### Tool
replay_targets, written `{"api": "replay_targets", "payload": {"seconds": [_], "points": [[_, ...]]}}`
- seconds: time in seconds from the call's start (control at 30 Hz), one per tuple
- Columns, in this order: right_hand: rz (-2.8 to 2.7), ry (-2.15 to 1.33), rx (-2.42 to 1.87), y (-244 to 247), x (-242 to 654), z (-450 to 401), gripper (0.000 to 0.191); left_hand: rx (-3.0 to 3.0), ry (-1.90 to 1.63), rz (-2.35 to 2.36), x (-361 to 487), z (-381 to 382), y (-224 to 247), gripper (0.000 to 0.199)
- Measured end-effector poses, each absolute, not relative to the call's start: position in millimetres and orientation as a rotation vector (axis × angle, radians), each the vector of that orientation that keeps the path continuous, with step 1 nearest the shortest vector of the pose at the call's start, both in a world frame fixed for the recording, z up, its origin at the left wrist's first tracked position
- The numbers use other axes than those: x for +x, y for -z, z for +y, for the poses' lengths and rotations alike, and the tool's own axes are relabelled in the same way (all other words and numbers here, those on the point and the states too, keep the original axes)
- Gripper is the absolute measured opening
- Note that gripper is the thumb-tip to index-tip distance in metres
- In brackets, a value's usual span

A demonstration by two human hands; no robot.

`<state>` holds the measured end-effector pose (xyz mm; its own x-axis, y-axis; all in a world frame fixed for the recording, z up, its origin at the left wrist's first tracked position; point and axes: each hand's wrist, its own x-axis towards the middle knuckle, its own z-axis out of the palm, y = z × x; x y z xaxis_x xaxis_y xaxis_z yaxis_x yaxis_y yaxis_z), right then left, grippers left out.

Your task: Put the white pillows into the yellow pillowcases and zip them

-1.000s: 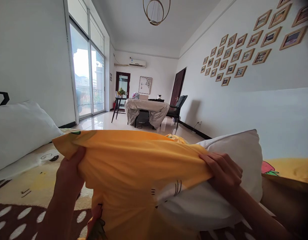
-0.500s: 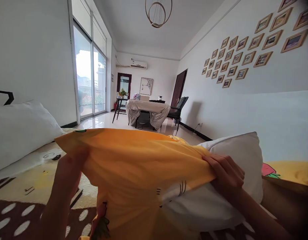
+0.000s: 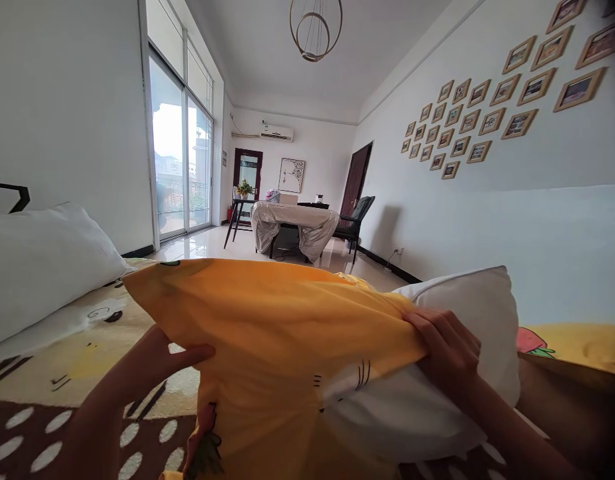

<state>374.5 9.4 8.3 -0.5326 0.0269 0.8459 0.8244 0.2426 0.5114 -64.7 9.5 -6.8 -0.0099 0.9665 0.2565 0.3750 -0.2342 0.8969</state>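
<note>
Head camera: what do the fingers of the right hand (image 3: 450, 343) do?

They bend over the edge of an orange pillowcase (image 3: 277, 327) and hold on to it. The cloth looks thin and smooth, with long soft folds running from that grip.

And the left hand (image 3: 150, 367)?

Its thumb sticks out straight and lies on the front of the cloth. Its other fingers are hidden, so I cannot tell if they pinch it.

Where is the pillowcase?

In the middle, spread between the two hands, with a pointy corner at its left end. It has a nose and whiskers drawn on it.

What is the plump thing by the right hand?

A white pillow (image 3: 492, 320). It pokes out past the pillowcase's edge. I cannot tell how much of it is inside.

What is underneath?

A fuzzy blanket (image 3: 34, 390), cream at the far part and brown with white ovals nearer. The other pillow (image 3: 47, 267), puffy and white, lies on the left. A yellow cloth (image 3: 587, 340) with a red fruit drawn on it is on the right.

And far away?

A table (image 3: 292, 212) under a crinkly cover, near a black chair (image 3: 360, 217). A lamp (image 3: 313, 57) of round rings hangs up high.
</note>
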Motion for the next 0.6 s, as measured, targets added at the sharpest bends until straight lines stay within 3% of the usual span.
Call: {"api": "replay_targets", "payload": {"seconds": [0.37, 0.6], "points": [[-1.744, 1.393, -0.84, -8, 381, 15, 0.023, 1.595, -1.509, 1.561, -14, 27, 23, 0.03], [-1.737, 1.433, -0.861, -6, 379, 29, 0.023, 1.467, -1.653, 1.403, -9, 37, 31, 0.02]]}}
